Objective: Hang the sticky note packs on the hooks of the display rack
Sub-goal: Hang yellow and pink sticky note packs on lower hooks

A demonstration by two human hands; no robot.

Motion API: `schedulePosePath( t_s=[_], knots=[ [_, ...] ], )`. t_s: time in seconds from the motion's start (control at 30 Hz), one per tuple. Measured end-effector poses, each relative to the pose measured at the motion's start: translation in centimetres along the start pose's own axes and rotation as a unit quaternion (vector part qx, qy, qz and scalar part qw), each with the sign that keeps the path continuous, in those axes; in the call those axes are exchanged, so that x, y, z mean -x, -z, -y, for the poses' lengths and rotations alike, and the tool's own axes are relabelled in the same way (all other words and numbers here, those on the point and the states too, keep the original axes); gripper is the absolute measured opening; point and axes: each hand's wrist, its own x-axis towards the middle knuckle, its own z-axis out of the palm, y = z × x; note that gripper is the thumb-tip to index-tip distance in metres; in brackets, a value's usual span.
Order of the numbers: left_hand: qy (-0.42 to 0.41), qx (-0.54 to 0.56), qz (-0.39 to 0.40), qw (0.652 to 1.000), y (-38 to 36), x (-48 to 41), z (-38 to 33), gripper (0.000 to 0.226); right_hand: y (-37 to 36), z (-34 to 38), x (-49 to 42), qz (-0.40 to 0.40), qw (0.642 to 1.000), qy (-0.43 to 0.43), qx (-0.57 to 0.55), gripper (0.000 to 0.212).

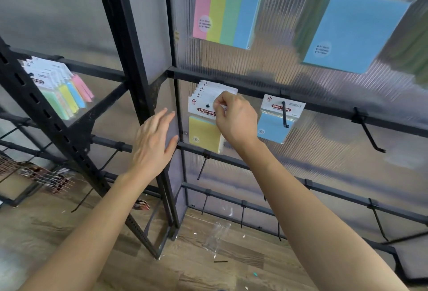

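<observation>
Our right hand [234, 119] pinches the header card of the front yellow pack [203, 133]. The pack sits on the hook [207, 105], with more packs stacked behind. Left hand [154, 144] holds nothing, fingers [162, 117] spread, just beside the post [129, 59]. To do it well, we hold the card square to the hook, slide it back flush with the stack, then let go. Room: post crowds the left, blue pack [273, 126] hangs near on the right, rail [254, 86] just above. Empty hook [370, 133] further right is free.
</observation>
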Motion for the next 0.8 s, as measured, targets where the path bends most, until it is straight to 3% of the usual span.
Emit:
schedulePosePath(
  t_s=[0.4, 0.7, 0.8],
  knots=[
    [-0.007, 0.012, -0.002, 1.000, -0.5, -0.1, 0.1, 0.051, -0.1, 0.0, -0.3, -0.013, 0.999, 0.012, 0.048, 0.017],
    [-0.011, 0.026, -0.005, 1.000, -0.6, 0.1, 0.8, 0.051, -1.2, -1.4, -0.3, -0.099, 0.994, 0.039, 0.026, 0.010],
    [-0.018, 0.030, -0.005, 0.999, -0.9, 0.1, 1.0, 0.050, -1.2, -1.9, 0.5, -0.135, 0.989, 0.054, 0.032, 0.018]
  ],
)
